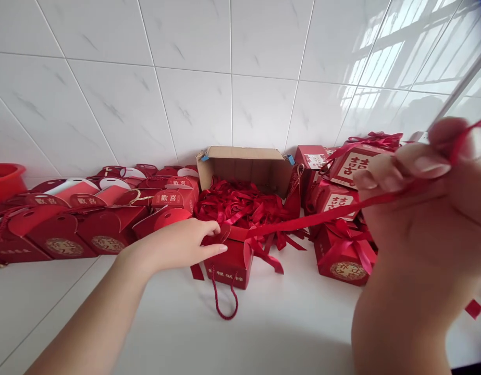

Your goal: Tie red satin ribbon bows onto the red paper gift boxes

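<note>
A small red gift box (229,260) with a red cord handle sits on the white floor in the middle. My left hand (181,242) rests on its left top flap, thumb and fingers pinching the flap. A long red ribbon (314,219) runs from the box's top up to the right. My right hand (416,208), raised close to the camera, pinches that ribbon taut between its fingers.
An open cardboard box (244,164) full of red ribbons stands behind, against the white tiled wall. Several open red gift boxes (91,208) lie at the left. Ribbon-tied boxes (344,250) are stacked at the right. A red basin (3,179) is at the far left.
</note>
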`<state>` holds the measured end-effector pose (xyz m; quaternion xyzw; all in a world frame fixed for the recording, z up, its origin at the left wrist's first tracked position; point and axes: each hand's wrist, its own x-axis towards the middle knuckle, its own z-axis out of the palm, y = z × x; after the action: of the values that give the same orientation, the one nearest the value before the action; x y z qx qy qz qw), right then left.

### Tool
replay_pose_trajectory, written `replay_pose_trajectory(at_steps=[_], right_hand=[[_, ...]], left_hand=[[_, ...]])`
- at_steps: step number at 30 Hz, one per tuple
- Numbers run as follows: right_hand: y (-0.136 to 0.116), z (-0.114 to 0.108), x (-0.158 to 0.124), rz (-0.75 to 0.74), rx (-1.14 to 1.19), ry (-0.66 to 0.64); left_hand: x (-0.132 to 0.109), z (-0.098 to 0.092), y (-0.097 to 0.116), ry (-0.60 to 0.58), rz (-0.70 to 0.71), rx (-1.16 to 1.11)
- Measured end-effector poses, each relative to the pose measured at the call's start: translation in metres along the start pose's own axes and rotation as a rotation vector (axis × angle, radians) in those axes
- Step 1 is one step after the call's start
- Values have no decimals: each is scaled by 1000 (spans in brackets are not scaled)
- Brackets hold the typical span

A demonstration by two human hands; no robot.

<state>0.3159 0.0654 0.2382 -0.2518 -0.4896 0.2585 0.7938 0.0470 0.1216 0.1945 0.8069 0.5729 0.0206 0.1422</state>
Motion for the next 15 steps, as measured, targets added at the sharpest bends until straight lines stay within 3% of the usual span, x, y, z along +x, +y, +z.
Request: replay_pose_trajectory(at_steps=[6,12,15], right_hand=[[39,17,5,138,14,-274],[105,45,-14,462,-520,-789],[130,57,-30,483,-660,-862]], left_hand=[[0,-3,-2,-54,9,-44],[8,-4,-12,-61,-66,-179],[13,-1,-17,-34,-83,-196]])
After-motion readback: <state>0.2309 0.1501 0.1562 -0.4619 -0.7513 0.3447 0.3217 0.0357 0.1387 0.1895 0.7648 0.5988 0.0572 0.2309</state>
